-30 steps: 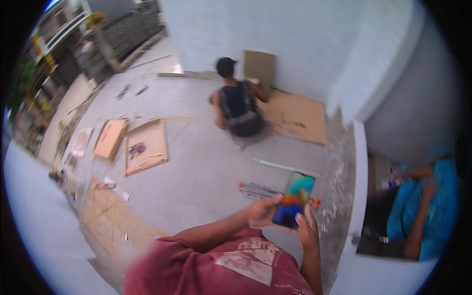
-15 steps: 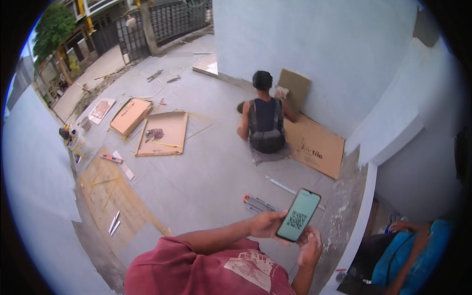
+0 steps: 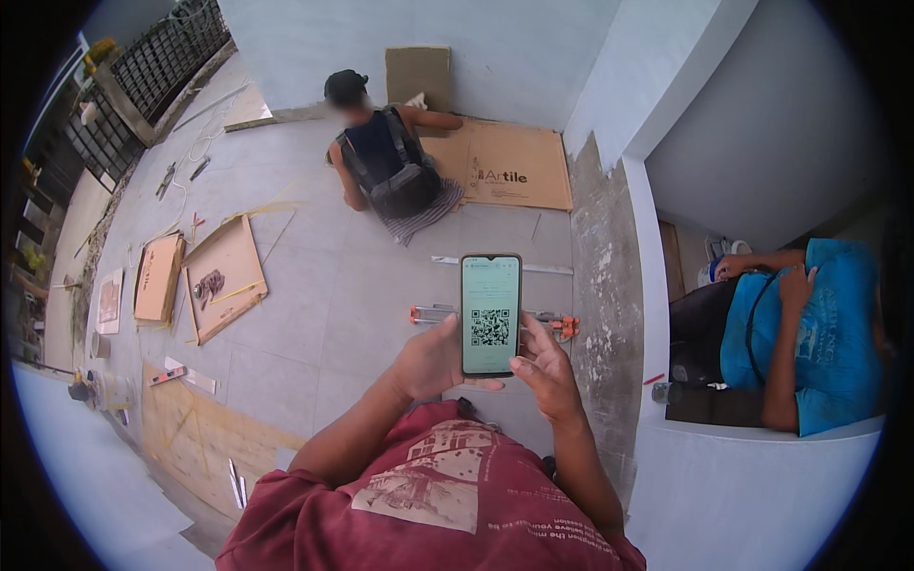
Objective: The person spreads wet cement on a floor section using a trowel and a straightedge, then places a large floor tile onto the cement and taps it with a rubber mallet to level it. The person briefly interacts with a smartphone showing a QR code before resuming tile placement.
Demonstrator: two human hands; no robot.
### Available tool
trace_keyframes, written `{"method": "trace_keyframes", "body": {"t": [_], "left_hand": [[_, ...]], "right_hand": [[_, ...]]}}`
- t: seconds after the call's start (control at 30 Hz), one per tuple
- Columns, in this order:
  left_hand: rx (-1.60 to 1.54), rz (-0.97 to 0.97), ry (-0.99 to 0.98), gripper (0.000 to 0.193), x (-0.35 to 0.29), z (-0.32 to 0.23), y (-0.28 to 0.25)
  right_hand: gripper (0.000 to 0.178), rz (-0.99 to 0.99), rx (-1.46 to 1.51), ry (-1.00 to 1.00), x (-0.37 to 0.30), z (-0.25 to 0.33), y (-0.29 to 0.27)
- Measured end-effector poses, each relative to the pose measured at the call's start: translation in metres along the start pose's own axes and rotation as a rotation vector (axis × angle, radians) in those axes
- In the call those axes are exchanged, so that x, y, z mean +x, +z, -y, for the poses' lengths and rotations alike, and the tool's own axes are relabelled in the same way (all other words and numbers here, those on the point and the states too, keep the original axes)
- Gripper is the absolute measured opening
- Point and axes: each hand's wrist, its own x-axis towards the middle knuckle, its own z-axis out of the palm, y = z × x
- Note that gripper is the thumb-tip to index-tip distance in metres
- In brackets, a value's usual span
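Observation:
A smartphone [image 3: 491,285] in a dark case is held upright in front of me, its lit screen showing a square black code on pale green. Wrapped along its left edge and underneath is my left hand [image 3: 430,362], closed on it. The fingers of my right hand [image 3: 545,373] grip the right edge, with the thumb at the lower corner of the screen. Behind the phone, on the grey tiled floor [image 3: 324,314], lies a tile cutter [image 3: 552,324] with orange ends, partly hidden by phone and hands. A metal straightedge [image 3: 533,267] lies just beyond.
A person in a dark vest [image 3: 390,171] sits on the floor beside flat cardboard [image 3: 519,176]. At right, another person in blue [image 3: 800,324] sits beyond a low white wall [image 3: 651,285]. Open cardboard boxes [image 3: 228,276], a plywood sheet [image 3: 190,419] and a red level [image 3: 168,375] lie left.
My view has swung to the right. The phone has gone from tilted to upright, and my right hand has moved up along its right edge. The seated person in the vest has turned their head left.

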Motion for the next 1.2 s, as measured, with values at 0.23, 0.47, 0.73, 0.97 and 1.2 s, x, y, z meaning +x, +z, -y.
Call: {"method": "trace_keyframes", "body": {"t": [0.23, 0.47, 0.73, 0.97, 1.2], "left_hand": [[0.054, -0.015, -0.021, 0.070, 0.003, 0.001, 0.005], [0.052, -0.077, -0.042, 0.071, 0.007, 0.001, 0.005], [0.020, -0.022, -0.065, 0.070, 0.007, 0.002, -0.003], [0.077, -0.083, -0.081, 0.072, 0.007, 0.000, 0.004], [0.059, -0.006, -0.104, 0.069, 0.007, -0.003, 0.000]], "right_hand": [[0.082, 0.089, -0.143, -0.012, -0.008, 0.006, 0.007], [0.084, 0.057, -0.160, 0.026, -0.011, 0.005, 0.009], [0.085, 0.070, -0.193, 0.007, -0.013, 0.005, 0.008], [0.085, 0.067, -0.190, 0.020, -0.014, 0.007, 0.011], [0.087, 0.058, -0.198, -0.004, -0.016, 0.003, 0.011]]}}
